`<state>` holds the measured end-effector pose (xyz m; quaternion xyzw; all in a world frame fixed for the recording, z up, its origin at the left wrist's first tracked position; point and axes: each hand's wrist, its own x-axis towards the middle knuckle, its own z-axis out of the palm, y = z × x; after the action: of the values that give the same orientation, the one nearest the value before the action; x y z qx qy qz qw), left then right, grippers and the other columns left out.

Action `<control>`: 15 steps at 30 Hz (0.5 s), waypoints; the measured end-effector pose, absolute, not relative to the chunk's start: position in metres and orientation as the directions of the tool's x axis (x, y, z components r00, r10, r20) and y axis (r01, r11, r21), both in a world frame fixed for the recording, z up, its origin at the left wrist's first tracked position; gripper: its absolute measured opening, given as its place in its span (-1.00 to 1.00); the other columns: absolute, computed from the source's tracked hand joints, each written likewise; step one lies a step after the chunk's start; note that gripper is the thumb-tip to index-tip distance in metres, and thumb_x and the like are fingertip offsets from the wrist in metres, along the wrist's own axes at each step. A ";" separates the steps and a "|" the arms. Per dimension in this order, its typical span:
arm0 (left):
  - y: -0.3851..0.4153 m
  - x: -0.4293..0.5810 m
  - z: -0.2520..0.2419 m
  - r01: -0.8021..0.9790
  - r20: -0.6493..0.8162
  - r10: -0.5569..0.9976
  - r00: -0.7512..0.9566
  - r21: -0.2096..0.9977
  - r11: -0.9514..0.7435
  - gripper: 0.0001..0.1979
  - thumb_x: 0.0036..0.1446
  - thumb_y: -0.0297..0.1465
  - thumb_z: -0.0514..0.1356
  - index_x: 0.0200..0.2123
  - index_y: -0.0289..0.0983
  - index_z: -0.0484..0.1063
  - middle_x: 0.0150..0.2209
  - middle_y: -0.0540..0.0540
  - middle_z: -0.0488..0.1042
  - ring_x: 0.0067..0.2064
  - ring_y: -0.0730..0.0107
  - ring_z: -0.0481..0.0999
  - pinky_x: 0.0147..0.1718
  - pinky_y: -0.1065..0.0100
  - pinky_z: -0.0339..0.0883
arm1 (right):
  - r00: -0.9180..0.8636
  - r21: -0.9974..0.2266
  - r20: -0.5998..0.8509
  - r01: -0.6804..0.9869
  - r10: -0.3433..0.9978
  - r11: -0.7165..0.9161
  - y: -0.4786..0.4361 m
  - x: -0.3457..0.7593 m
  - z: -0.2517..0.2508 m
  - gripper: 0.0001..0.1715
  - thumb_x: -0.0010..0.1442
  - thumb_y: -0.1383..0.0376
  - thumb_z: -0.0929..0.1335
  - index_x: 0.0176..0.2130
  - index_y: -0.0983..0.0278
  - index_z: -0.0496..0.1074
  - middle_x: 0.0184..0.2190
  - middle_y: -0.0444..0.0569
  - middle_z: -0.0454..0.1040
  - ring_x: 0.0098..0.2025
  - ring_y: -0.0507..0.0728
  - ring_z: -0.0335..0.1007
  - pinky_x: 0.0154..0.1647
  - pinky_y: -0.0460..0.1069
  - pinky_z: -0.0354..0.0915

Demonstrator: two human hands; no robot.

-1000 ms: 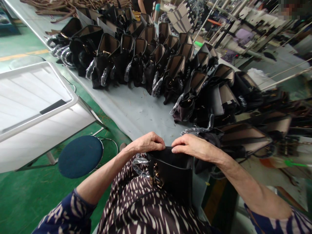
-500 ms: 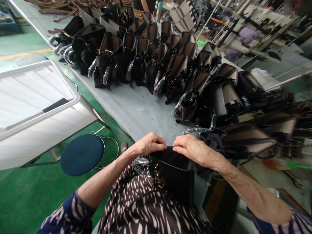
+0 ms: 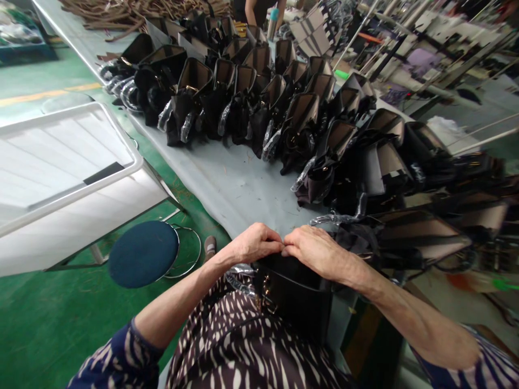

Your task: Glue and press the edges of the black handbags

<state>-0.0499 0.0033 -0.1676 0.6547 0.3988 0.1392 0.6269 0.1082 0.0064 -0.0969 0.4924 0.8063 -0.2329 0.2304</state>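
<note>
A black handbag (image 3: 298, 300) stands upright against my front at the table's near edge, its mouth facing up. Gold-coloured hardware (image 3: 266, 294) and a plastic-wrapped handle (image 3: 242, 278) show on its left side. My left hand (image 3: 259, 243) pinches the bag's far rim, thumb and fingers pressed together. Right beside it, my right hand (image 3: 312, 249) pinches the same rim, and the fingertips of both hands meet. Fingers cover the gripped stretch of edge. Inside, the bag is dark and mostly hidden.
Several rows of black bags with beige insides (image 3: 300, 111) fill the grey table (image 3: 239, 178). To the left are a white tub (image 3: 109, 183) and a round blue stool (image 3: 144, 254). Brown strips (image 3: 133, 13) lie at the back, near another person's arm (image 3: 251, 12).
My hands have come together along the bag's rim, closing the gap between them. The whole view has shifted slightly, and more of the other person's arms shows at the back.
</note>
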 end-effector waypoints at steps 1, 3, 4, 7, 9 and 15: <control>0.004 -0.053 -0.167 0.342 -0.321 0.685 0.653 0.933 0.112 -0.69 0.05 -0.26 0.09 -0.39 -0.37 0.53 -0.61 0.08 0.24 -0.52 0.54 0.17 -0.56 0.48 0.02 | -0.423 -0.156 -0.592 0.895 0.686 0.417 0.006 0.108 -0.097 -0.73 0.20 0.20 0.28 -0.42 0.24 0.48 -0.43 0.01 0.53 -0.29 0.17 0.44 -0.39 -0.03 0.04; 0.006 -0.061 -0.165 0.308 -0.310 0.682 0.663 0.943 0.129 -0.69 0.07 -0.27 0.08 -0.29 -0.34 0.52 -0.49 0.03 0.40 -0.43 0.48 0.30 -0.46 0.47 0.15 | -0.470 -0.191 -0.567 0.874 0.676 0.448 0.006 0.110 -0.096 -0.70 0.21 0.21 0.27 -0.46 0.24 0.46 -0.46 -0.03 0.52 -0.32 0.15 0.43 -0.37 -0.03 0.05; 0.008 -0.067 -0.165 0.281 -0.293 0.691 0.661 0.950 0.134 -0.69 0.08 -0.27 0.09 -0.23 -0.32 0.51 -0.37 -0.01 0.46 -0.35 0.43 0.36 -0.37 0.46 0.20 | -0.490 -0.208 -0.556 0.864 0.671 0.459 0.006 0.111 -0.096 -0.69 0.22 0.22 0.26 -0.48 0.25 0.45 -0.48 -0.04 0.51 -0.33 0.13 0.42 -0.36 -0.04 0.05; 0.009 -0.085 -0.165 0.217 -0.274 0.704 0.655 0.961 0.172 -0.62 0.04 -0.29 0.15 -0.05 -0.25 0.42 -0.06 -0.07 0.46 -0.10 0.32 0.39 -0.11 0.38 0.23 | -0.507 -0.232 -0.544 0.857 0.668 0.461 0.005 0.113 -0.095 -0.65 0.24 0.24 0.25 -0.53 0.27 0.40 -0.53 -0.08 0.48 -0.38 0.09 0.39 -0.36 -0.05 0.05; 0.006 -0.094 -0.166 0.214 -0.313 0.676 0.667 0.950 0.228 -0.57 -0.01 -0.33 0.20 -0.02 -0.24 0.39 -0.04 -0.08 0.45 -0.07 0.30 0.39 -0.08 0.34 0.23 | -0.499 -0.238 -0.541 0.863 0.677 0.446 0.004 0.114 -0.095 -0.64 0.25 0.23 0.24 -0.54 0.27 0.37 -0.55 -0.09 0.45 -0.41 0.07 0.36 -0.37 -0.05 0.05; -0.008 -0.093 -0.166 0.177 -0.293 0.724 0.625 0.956 0.235 -0.63 -0.05 -0.40 0.23 -0.10 -0.27 0.42 -0.18 -0.05 0.48 -0.16 0.33 0.42 -0.14 0.37 0.27 | -0.508 -0.256 -0.524 0.859 0.683 0.443 0.002 0.113 -0.097 -0.65 0.24 0.25 0.25 -0.55 0.27 0.34 -0.55 -0.10 0.43 -0.40 0.07 0.33 -0.35 -0.05 0.05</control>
<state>-0.0929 -0.0084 -0.1663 0.5855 0.3845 0.1995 0.6852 0.1126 0.0018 -0.0969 0.4641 0.8311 -0.2515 0.1749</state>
